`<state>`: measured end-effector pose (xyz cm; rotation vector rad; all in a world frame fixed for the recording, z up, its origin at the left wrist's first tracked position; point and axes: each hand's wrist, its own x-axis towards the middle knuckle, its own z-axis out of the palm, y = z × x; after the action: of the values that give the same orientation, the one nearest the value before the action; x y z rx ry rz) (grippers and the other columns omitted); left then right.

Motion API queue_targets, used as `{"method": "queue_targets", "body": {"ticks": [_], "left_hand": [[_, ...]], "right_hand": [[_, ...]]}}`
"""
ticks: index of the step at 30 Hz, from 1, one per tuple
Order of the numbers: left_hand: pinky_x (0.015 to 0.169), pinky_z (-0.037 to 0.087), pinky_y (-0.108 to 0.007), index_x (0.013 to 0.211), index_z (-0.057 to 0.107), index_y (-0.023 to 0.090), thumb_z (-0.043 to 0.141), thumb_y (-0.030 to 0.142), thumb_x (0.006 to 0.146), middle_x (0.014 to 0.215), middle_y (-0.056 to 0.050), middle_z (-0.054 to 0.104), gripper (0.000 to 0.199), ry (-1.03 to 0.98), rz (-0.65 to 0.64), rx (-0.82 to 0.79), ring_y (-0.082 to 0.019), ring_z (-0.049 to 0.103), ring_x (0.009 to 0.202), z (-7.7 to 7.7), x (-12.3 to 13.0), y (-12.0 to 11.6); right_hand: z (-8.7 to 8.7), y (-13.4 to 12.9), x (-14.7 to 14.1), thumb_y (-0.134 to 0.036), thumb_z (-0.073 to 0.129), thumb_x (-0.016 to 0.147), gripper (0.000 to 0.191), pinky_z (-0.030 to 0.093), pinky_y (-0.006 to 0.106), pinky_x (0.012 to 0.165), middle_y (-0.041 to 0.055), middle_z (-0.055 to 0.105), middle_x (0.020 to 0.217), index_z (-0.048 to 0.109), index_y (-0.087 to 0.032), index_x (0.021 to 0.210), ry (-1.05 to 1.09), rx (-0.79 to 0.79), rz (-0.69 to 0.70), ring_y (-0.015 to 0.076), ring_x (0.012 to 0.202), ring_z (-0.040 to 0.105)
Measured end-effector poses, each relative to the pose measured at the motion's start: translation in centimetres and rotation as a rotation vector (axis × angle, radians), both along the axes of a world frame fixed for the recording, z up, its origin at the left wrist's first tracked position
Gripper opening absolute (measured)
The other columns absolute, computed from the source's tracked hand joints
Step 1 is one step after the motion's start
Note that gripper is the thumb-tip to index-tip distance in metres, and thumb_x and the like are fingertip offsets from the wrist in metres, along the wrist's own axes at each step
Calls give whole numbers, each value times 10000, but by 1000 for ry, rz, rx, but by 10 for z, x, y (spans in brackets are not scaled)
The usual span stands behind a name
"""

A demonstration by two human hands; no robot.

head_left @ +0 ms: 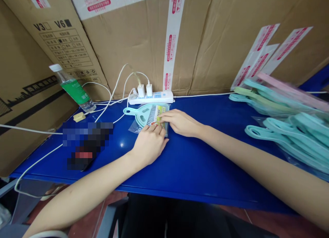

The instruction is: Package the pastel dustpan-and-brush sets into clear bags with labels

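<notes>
A mint-green dustpan and brush set (145, 115) lies flat on the blue table in a clear plastic bag, its handle to the left. Dark bristles and a yellow-green printed label show through the film. My left hand (149, 144) rests over the near side of the pack, fingers laid down on it and thumb out to the right. From the right, my right hand (183, 123) reaches across with its fingers stretched onto the label; its thumb is mostly hidden. Neither hand visibly grips the pack, and fingers cover part of the label.
A white power strip (154, 98) with plugged chargers stands just behind the pack. Left are a water bottle (74, 90), cables and a blurred-out dark item (88, 150). More bagged dustpan sets (290, 138) are piled right. Cardboard boxes (133, 39) wall the back.
</notes>
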<state>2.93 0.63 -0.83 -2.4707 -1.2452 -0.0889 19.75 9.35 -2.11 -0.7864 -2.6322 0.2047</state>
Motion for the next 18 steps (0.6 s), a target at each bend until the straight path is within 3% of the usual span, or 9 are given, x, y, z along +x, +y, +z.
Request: {"method": "queue_targets", "body": {"ticks": [3,9,13,18], "left_hand": [[789,563,-356,991,665,64,558,145,913,950,-145,723,156,70,-2,-57,-254,701,895,4,2,0],[682,589,-337,908,656,81,455,-37,871,845,-131,699,236,126,-23,-70,-245,719,805,6,8,5],[628,588,-337,861,645,79,467,-71,840,799,-129,686,234,136,-12,-70,-258,721,757,5,13,6],[609,579,-340,839,627,85,454,-61,848,761,-123,669,227,111,9,-61,-261,716,726,3,18,5]], "right_hand": [[-4,3,2,-91,396,872,420,382,513,1081,64,677,1276,655,-225,1174,11,-24,-1,218,1198,601],[-7,31,4,-235,340,965,364,313,556,1123,63,671,1281,590,-247,1228,42,-83,-47,223,1202,599],[-8,47,1,-254,301,982,359,340,567,1091,89,690,1233,565,-214,1222,74,-119,-89,238,1163,622],[-9,47,-6,-305,346,966,426,408,508,1053,172,620,1329,477,-144,1337,95,-164,-140,254,1215,593]]}}
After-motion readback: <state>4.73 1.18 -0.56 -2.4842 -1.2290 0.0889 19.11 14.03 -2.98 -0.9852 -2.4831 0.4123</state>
